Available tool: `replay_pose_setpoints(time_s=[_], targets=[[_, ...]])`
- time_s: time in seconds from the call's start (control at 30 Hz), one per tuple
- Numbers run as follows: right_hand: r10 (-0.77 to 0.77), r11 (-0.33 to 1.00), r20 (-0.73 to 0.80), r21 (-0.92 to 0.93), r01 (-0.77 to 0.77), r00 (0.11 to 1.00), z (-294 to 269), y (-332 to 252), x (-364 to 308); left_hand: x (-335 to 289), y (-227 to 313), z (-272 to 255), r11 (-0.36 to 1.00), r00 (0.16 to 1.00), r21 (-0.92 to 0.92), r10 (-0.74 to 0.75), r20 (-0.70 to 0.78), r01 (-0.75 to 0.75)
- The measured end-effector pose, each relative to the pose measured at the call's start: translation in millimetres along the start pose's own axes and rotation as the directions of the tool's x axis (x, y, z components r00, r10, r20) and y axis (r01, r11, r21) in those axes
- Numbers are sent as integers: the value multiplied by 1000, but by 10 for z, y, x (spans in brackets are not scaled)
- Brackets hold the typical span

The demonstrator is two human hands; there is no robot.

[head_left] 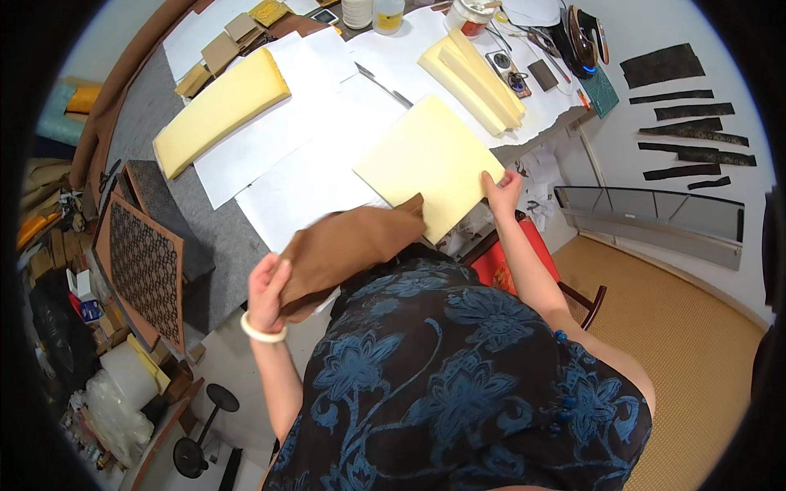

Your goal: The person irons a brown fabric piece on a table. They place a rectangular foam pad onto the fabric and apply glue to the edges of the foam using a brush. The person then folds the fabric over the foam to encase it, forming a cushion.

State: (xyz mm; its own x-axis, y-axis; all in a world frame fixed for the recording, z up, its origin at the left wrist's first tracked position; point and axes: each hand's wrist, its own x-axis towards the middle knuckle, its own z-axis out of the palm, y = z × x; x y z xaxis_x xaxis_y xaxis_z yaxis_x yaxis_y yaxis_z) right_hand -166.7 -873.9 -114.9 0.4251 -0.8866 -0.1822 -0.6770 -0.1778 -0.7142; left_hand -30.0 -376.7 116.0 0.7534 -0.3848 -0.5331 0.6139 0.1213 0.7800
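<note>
My left hand (268, 292), with a white bangle at the wrist, is closed on the left end of a piece of brown fabric or leather (352, 245). The piece hangs in folds in front of my body and looks slightly blurred. Its far corner overlaps the near edge of a pale yellow foam sheet (430, 164). My right hand (503, 195) pinches that sheet's right edge, thumb on top. The sheet lies partly over white paper (311, 176) on the table and reaches past the table's near edge.
A thick foam block (221, 110) lies at the left, foam strips (475, 82) at the back right. Scissors (383, 84) rest on the paper. An iron (581, 45) and bottles (388, 15) stand at the back. A patterned panel (143, 266) leans left; a red chair (524, 254) stands right.
</note>
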Motion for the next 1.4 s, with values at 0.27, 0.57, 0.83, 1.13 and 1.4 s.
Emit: replay_pose_setpoints(time_s=[0.27, 0.57, 0.83, 1.13, 1.4], targets=[[322, 575, 640, 454, -681, 698, 133, 21, -553, -6, 404, -150, 975, 972, -4, 222, -84, -223], [147, 350, 319, 869, -351, 936, -1138, -461, -427, 342, 911, 824, 909, 948, -347, 291, 129, -232], [208, 415, 1, 905, -90, 978, -1957, -598, -469, 2252, -7, -1437, 474, 807, 815, 305, -506, 332], [187, 383, -264, 907, 177, 946, -2616, -1014, -1397, 465, 41, 3797, -6, -82, -81, 116, 990, -997], [223, 749, -819, 491, 445, 529, -3500, -935, -2361, 1230, -628, 4704, 17, 87, 95, 584, 807, -995]])
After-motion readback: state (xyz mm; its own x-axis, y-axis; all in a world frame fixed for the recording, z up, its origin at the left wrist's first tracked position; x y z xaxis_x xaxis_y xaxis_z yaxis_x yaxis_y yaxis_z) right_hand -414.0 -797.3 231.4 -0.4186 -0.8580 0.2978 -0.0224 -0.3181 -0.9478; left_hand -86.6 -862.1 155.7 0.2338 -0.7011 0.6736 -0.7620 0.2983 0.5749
